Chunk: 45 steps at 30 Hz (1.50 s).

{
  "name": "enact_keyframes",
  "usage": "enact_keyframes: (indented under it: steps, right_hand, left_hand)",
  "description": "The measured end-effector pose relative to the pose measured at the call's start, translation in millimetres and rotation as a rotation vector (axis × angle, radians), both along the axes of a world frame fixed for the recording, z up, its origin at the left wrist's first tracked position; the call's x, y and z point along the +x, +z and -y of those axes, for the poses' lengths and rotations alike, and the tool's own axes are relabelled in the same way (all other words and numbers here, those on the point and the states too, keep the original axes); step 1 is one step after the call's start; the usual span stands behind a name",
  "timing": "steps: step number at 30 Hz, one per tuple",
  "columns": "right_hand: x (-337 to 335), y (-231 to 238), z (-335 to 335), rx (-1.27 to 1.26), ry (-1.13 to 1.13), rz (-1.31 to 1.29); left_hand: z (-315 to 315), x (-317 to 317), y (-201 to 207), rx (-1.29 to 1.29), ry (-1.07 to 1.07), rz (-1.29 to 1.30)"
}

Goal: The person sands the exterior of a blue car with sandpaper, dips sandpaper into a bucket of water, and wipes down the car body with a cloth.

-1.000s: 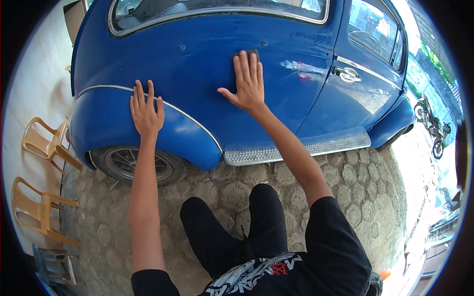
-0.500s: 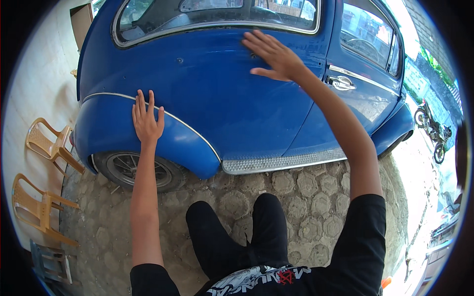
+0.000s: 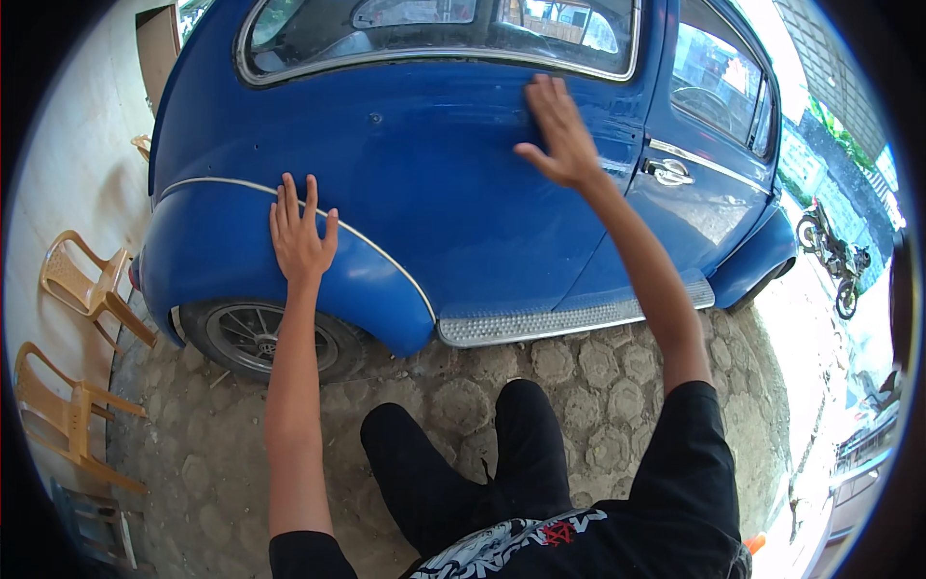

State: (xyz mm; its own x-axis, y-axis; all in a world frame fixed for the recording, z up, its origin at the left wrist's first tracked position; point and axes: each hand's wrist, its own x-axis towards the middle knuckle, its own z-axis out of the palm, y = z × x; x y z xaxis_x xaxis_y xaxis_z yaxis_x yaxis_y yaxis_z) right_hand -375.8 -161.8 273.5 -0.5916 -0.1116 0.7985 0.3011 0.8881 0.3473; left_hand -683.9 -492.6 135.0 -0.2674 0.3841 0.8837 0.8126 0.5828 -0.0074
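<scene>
A blue car (image 3: 453, 183) stands side-on in front of me. My left hand (image 3: 304, 236) rests with fingers spread on its rounded rear fender (image 3: 212, 232), fingertips crossing the pale trim strip (image 3: 367, 241). Below the rear side window (image 3: 434, 39), my right hand (image 3: 564, 135) lies palm down against the body panel, fingers stretched out and thumb apart. Faint shiny streaks show on the paint around it. Neither hand shows anything held; what is under the right palm is hidden. To its right is the chrome door handle (image 3: 667, 172).
A ridged metal running board (image 3: 569, 323) juts out low, beside the rear wheel (image 3: 260, 333). Tan plastic chairs (image 3: 96, 285) and a dark chair (image 3: 96, 516) line the left wall. A motorcycle (image 3: 834, 256) stands far right. Stone paving (image 3: 463, 400) lies underfoot.
My right hand has slid right and slightly down along the panel, its fingers now pointing more upward. The left hand stays on the fender. The view has shifted a little.
</scene>
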Motion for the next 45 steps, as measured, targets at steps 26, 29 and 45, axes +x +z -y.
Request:
enact_keyframes:
  steps: [26,29,45]
  right_hand:
    - [-112.7,-30.3,108.5,-0.246,-0.041,-0.222]
    - [-79.9,-13.9,101.8,-0.151,-0.068,-0.145]
    - [-192.2,22.6,140.8,-0.011,0.202,-0.073]
  left_hand:
    - [-1.5,-2.8,-2.4,-0.059,0.065,0.003]
    - [0.5,-1.6,-2.0,-0.063,0.060,0.021]
    - [4.7,-3.3,0.7,0.040,-0.041,0.062]
